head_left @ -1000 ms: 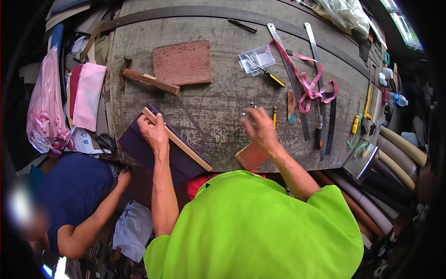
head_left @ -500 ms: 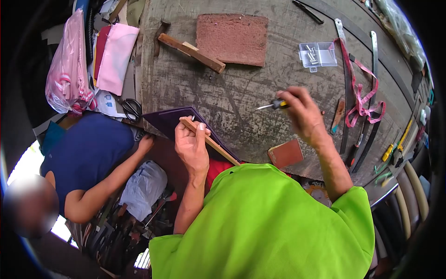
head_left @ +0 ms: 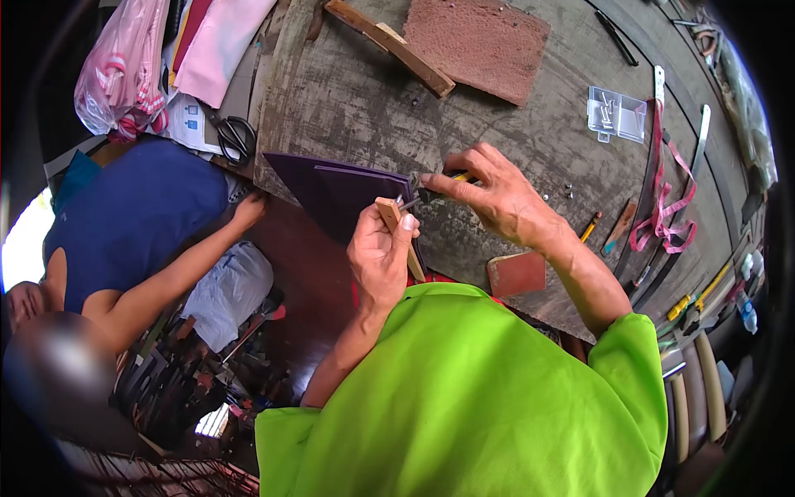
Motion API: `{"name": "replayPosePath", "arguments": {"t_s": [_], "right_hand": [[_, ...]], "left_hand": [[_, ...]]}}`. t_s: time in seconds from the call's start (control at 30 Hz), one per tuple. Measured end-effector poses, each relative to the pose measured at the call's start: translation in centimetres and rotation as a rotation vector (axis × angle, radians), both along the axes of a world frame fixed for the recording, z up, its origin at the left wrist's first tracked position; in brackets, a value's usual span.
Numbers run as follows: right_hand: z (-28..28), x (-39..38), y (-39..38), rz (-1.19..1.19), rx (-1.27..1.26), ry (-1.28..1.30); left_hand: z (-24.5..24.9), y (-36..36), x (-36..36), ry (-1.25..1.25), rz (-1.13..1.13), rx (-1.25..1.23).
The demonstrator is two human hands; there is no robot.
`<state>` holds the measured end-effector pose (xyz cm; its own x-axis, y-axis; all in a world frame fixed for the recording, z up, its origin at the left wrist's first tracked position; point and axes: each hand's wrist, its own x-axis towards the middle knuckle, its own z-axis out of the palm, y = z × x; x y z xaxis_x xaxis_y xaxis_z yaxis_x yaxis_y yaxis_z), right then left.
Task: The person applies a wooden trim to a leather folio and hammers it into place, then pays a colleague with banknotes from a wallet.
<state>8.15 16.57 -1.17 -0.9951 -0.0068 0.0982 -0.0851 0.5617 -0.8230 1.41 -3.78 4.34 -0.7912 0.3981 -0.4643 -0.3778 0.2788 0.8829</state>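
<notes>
The screwdriver [head_left: 429, 195] has just come to the wooden strip [head_left: 389, 213].
Left hand [head_left: 378, 255] pinches this strip, just beside the purple panel [head_left: 327, 195]; right hand [head_left: 509, 195] grips the screwdriver, tip near the strip's upper end, so screw work seems in hand.

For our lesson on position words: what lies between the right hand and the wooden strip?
The screwdriver: in the head view, its shaft extends from the right hand toward the wooden strip.
</notes>
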Motion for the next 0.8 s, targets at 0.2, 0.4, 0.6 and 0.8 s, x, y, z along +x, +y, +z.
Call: {"name": "replayPosePath", "arguments": {"t_s": [0.2, 0.4, 0.6, 0.8], "right_hand": [[0.3, -0.6, 0.3, 0.021, -0.076, 0.003], [0.2, -1.0, 0.9, 0.078, -0.090, 0.022], [-0.1, -1.1, 1.2, 0.134, -0.107, 0.050], [0.4, -0.8, 1.8, 0.220, -0.006, 0.073]], "left_hand": [[-0.2, -0.7, 0.9, -0.023, 0.004, 0.072], [-0.5, -1.3, 0.8, -0.024, -0.028, 0.103], [-0.5, -1.9, 0.6, -0.111, -0.132, 0.113], [-0.6, -2.9, 0.3, -0.107, -0.287, 0.057]]}}
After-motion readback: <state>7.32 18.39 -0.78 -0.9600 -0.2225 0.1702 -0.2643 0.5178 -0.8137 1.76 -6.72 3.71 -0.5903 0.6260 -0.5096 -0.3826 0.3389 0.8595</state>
